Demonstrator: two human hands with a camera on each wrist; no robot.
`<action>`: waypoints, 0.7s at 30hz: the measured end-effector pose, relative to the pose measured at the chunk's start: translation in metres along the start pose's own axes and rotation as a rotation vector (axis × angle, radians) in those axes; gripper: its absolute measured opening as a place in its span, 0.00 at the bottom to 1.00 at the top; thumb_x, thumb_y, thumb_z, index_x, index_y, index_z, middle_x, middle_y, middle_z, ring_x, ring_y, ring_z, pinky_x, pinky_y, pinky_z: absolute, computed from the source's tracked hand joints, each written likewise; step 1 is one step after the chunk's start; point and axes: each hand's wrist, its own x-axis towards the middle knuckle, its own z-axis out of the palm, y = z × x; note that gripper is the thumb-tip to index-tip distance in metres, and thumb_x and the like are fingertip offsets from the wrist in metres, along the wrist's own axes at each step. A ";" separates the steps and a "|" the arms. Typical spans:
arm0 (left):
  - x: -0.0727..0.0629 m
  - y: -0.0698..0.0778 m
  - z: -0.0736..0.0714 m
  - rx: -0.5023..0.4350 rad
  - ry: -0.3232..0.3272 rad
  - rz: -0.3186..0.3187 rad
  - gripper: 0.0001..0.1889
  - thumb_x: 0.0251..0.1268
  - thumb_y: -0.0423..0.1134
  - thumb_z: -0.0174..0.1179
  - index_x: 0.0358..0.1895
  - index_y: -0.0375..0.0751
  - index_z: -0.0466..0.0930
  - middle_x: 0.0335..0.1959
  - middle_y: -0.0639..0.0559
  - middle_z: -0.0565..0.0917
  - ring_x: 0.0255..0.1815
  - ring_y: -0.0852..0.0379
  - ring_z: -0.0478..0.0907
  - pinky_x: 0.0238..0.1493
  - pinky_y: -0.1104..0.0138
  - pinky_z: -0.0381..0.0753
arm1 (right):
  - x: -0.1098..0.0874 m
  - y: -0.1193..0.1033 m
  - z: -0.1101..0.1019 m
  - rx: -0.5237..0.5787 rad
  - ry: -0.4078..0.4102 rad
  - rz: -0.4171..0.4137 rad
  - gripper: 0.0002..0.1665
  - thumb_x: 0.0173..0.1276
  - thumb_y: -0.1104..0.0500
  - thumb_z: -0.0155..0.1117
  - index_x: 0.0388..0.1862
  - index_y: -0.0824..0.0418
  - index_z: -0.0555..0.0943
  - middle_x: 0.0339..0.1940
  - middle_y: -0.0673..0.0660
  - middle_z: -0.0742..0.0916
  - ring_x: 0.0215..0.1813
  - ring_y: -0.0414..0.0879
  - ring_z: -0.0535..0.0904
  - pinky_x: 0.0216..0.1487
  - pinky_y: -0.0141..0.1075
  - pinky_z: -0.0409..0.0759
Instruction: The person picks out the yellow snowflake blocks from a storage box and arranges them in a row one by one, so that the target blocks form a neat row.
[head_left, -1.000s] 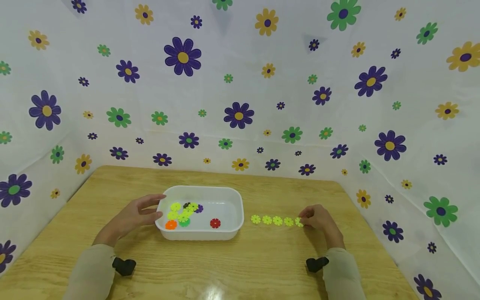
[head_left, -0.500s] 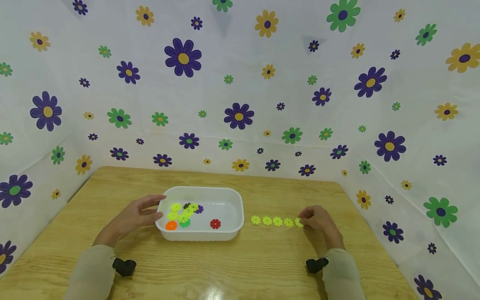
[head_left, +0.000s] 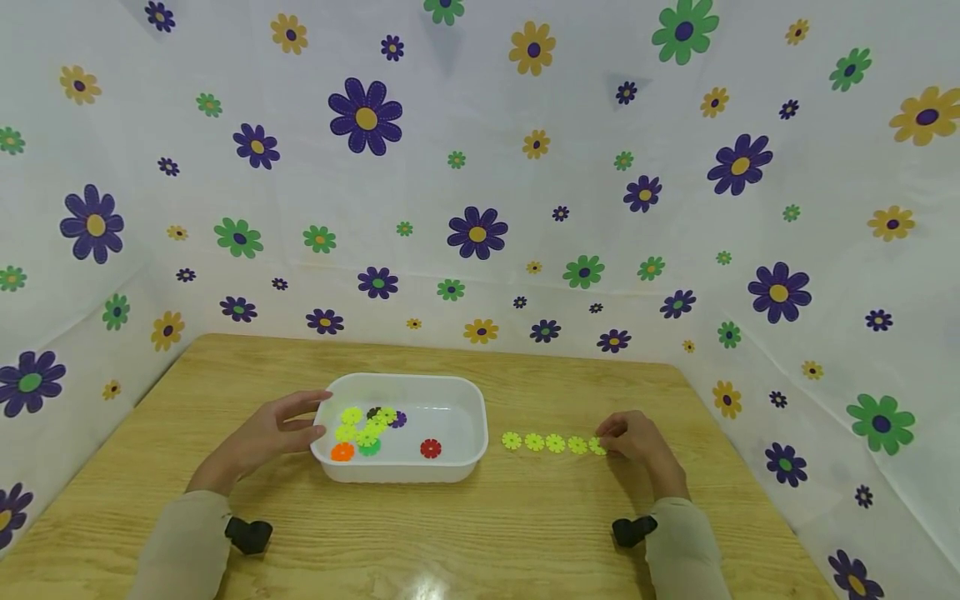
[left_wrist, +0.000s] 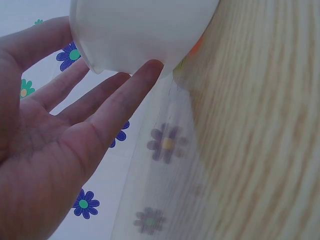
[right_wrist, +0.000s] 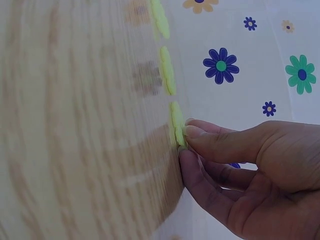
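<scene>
In the head view, my left hand (head_left: 262, 437) rests with extended fingers against the left end of a white plastic tray (head_left: 450, 472). The left wrist view shows those fingers (left_wrist: 127, 95) touching the tray's outer wall. My right hand (head_left: 637, 439) pinches the edge of a yellow snowflake disc (head_left: 596, 446), the rightmost in a row of several on the table. Seen edge-on in the right wrist view, that disc (right_wrist: 176, 122) lies flat, its near edge between thumb and fingertips. Part of it is hidden by the fingers in the head view.
Inside the tray are several yellow discs (head_left: 351, 415), an orange disc (head_left: 342, 452), a green disc (head_left: 370, 448), a red disc (head_left: 431, 448), a purple disc (head_left: 401, 419) and a dark one. The wooden table (head_left: 480, 533) meets a flower-printed cloth (head_left: 420, 183) behind.
The rightmost disc shows slightly less beside the right fingertips than before. Both hands, the tray and the other discs hold their places; the head view has shifted very slightly.
</scene>
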 end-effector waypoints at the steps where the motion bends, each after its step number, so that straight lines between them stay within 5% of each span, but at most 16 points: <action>1: 0.000 0.000 0.000 0.003 0.001 -0.002 0.35 0.74 0.43 0.62 0.80 0.40 0.60 0.80 0.29 0.60 0.74 0.24 0.67 0.62 0.47 0.85 | 0.000 0.000 0.000 0.003 -0.002 -0.003 0.05 0.69 0.70 0.67 0.42 0.69 0.85 0.38 0.62 0.87 0.36 0.46 0.83 0.42 0.38 0.89; 21: 0.000 -0.001 0.000 0.022 0.007 0.002 0.35 0.74 0.44 0.62 0.79 0.40 0.61 0.81 0.30 0.59 0.74 0.24 0.67 0.62 0.47 0.85 | 0.000 0.002 -0.001 0.015 -0.014 -0.028 0.05 0.69 0.70 0.66 0.42 0.71 0.85 0.38 0.63 0.88 0.36 0.46 0.84 0.42 0.40 0.90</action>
